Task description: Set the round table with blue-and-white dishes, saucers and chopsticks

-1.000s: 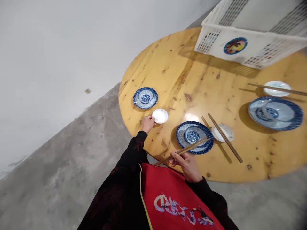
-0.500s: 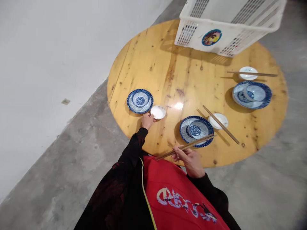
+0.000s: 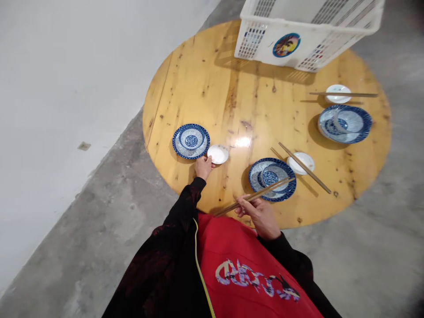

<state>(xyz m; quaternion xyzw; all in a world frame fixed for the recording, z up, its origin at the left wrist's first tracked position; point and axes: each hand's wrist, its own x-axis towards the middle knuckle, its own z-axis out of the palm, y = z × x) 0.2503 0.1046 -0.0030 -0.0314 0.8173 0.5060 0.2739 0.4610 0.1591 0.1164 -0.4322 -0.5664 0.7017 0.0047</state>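
Observation:
My left hand (image 3: 204,167) pinches the near rim of a small white dish (image 3: 218,154) at the left of the round table. Just beyond it a blue-and-white bowl (image 3: 191,139) sits on a blue-rimmed plate (image 3: 179,150). In my right hand (image 3: 260,215) is a pair of wooden chopsticks (image 3: 265,191), held at a slant above the table's near edge. Their far ends pass over a second blue-rimmed plate (image 3: 286,194) with a patterned bowl (image 3: 270,175) on it.
Right of that plate, chopsticks (image 3: 306,168) lie across a white dish (image 3: 304,160). Farther right, another blue-rimmed plate (image 3: 366,119) bears a bowl (image 3: 339,121), near a white dish (image 3: 338,98) with chopsticks (image 3: 362,95). A white plastic crate (image 3: 258,46) stands on the wooden table (image 3: 205,79) at the back.
The view has shifted slightly, so the table and crate appear a little up and left. Both hands keep their holds; the chopsticks in my right hand have come closer together.

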